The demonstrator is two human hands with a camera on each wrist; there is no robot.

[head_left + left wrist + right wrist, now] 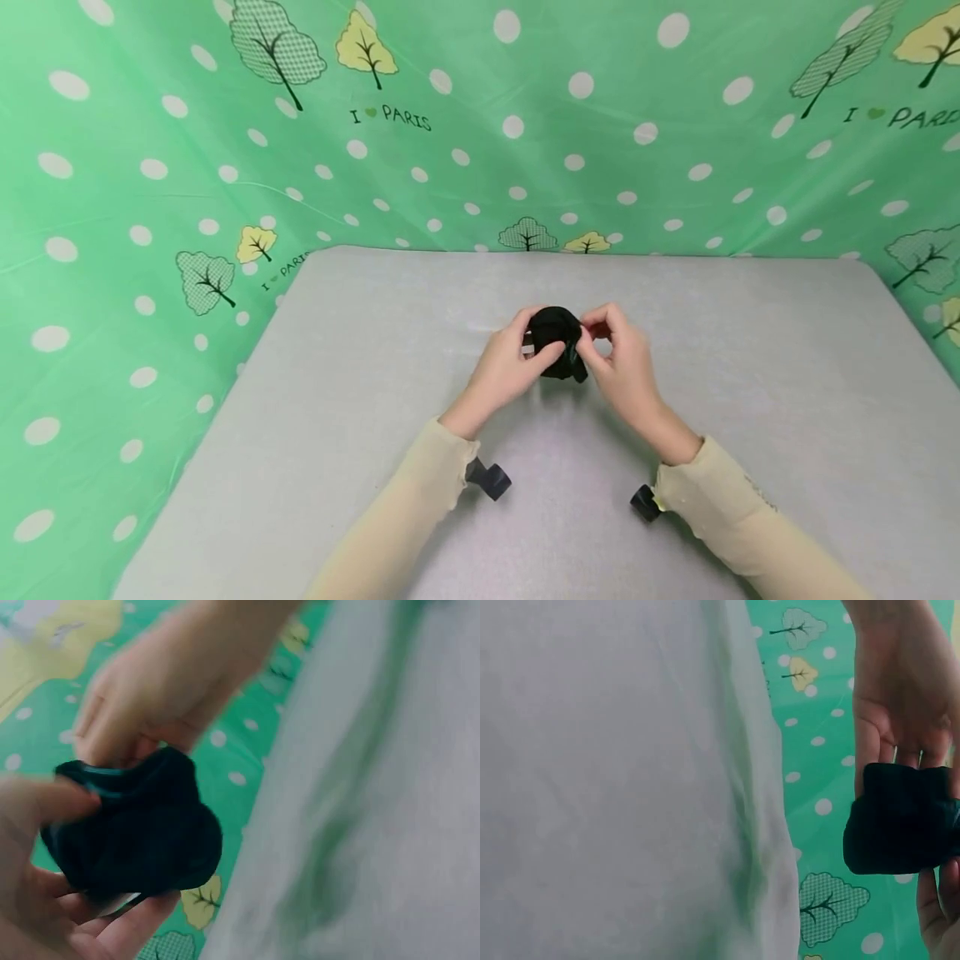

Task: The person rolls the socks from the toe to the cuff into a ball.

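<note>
Both hands are up over the middle of the grey desk (360,400), a bit toward the far edge, working a small black sock (556,332) that's bunched into a ball; the left hand (504,368) cups it from its side with fingers curled around the fabric and the thumb pressing on the front, so it's definitely gripping the sock; the right hand (621,360) meets it from the other side, fingertips pinching the sock's edge up top, also holding on; the sock is off the surface, held between the two hands, with a bit of fabric dangling below.

In the left wrist view the sock (139,829) shows a rolled cuff edge near the top, with the left hand's fingers (112,930) under it and the other hand (161,690) gripping from above; it's fairly blurry; the right wrist view shows the sock (901,819) as a dark lump hanging under the left hand's fingers (904,712).

Both arms are in pale cream sleeves (408,500); a green polka-dot cloth with trees (150,167) hangs behind and beside the desk.
</note>
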